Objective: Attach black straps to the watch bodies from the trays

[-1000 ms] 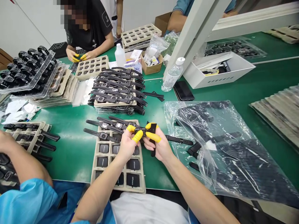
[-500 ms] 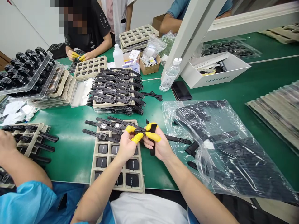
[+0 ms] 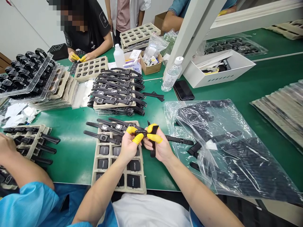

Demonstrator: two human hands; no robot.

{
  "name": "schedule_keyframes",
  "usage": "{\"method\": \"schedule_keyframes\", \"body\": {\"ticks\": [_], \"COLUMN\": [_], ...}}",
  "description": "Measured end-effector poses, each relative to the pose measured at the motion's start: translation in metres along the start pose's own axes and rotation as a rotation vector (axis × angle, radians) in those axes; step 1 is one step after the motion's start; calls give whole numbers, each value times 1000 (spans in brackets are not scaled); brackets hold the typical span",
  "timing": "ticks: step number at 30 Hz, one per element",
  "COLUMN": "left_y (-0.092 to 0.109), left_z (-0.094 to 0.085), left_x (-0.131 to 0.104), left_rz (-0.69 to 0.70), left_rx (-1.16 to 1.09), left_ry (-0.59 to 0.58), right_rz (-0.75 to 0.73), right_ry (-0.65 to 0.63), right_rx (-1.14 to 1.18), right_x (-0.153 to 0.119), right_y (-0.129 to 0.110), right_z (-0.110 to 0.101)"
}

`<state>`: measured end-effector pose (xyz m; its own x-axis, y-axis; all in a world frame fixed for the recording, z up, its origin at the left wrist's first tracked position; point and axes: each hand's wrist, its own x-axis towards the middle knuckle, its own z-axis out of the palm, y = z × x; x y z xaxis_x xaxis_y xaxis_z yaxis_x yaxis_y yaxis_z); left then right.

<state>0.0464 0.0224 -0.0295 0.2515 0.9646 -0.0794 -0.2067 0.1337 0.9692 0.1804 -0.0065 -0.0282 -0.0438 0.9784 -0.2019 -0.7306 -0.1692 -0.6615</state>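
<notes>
My left hand (image 3: 129, 146), with yellow finger cots on thumb and forefinger, pinches a small black smartwatch body (image 3: 141, 133) above the tray's right edge. My right hand (image 3: 163, 147), in yellow finger cots too, grips a black watch strap (image 3: 153, 150) against the watch's right side; whether it is attached I cannot tell. Below lies a beige tray (image 3: 132, 190) with square watch bodies (image 3: 133, 181) in its compartments. Several strapped watches (image 3: 103, 137) lie across its far rows. One loose strap (image 3: 181, 140) rests right of my hands.
A clear plastic bag of straps (image 3: 241, 160) covers the right side. Beyond my hands stand stacked trays of strapped watches (image 3: 113, 92), a water bottle (image 3: 172, 75), a phone (image 3: 184, 90) and a white box (image 3: 217, 77). A co-worker's arm (image 3: 26, 167) is at left; another person (image 3: 87, 41) sits opposite.
Both hands stay together at the watch, with the watch body turned slightly in the fingers. The view has shifted a little. The person standing at the back has moved to the right.
</notes>
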Motion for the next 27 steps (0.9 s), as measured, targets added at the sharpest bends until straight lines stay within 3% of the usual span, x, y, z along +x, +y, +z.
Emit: {"method": "schedule_keyframes", "body": {"ticks": [5,10,13,17,20,22,24,27], "left_y": [6,18,24,25,16,8,3,2], "left_z": [-1,-2,-5,-8,-8,-8,-10,-19], "left_x": [1,2,2,0,-4,-7,-6,-1], "left_rz": [-50,-259,-346,-368,-336,-254,-114,124], "left_rx": [4,68,94,68,75,159,301,514], "left_ry": [-29,-262,-338,-423,-469,-424,-324,-250], "right_rz": [-205,-337,-288,-19,161,165,78,25], "right_ry": [73,185,255,316,323,341,305,72], "right_rx": [-148,-383,-551,-865,-1044,-1033,-881,-558], "right_x": [-1,5,12,21,24,22,17,6], "right_y": [5,-4,-19,-37,-44,-46,-45,-35], "right_z": [4,-5,-22,-51,-63,-61,-51,-29]}}
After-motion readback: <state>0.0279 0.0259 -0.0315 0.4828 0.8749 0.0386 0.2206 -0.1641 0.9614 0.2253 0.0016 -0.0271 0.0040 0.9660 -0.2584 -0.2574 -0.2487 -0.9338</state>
